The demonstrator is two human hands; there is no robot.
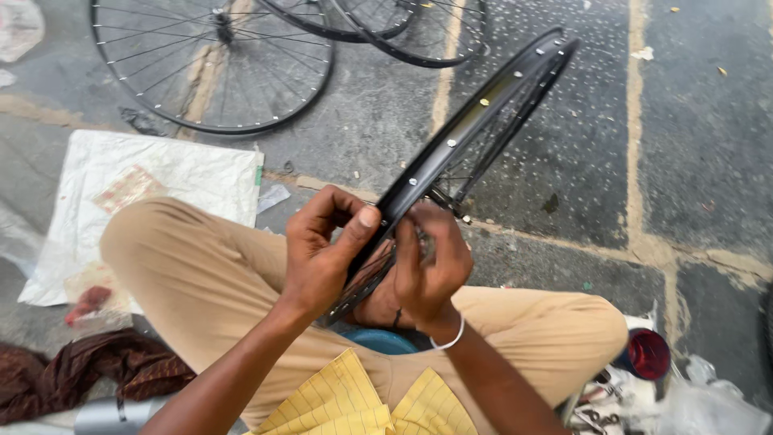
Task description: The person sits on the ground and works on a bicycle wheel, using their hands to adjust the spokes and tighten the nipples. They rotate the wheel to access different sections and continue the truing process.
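Both hands on a black bicycle rim (475,121)

Left hand (322,254) grips its edge, thumb on top; right hand (431,262) pinches the spokes (483,157) inside.

I see a spoked wheel (211,60) lying flat on the grey paved ground (708,137) at the top left, with the rims of two more wheels (403,28) overlapping beside it at the top edge. A white woven sack (161,173) is spread on the ground to the left, a small red scrap (87,302) resting on its lower corner. A dark brown cloth (80,374) lies bunched at the bottom left. At the lower right stands a red round container (648,354), next to crumpled clear plastic (708,403).
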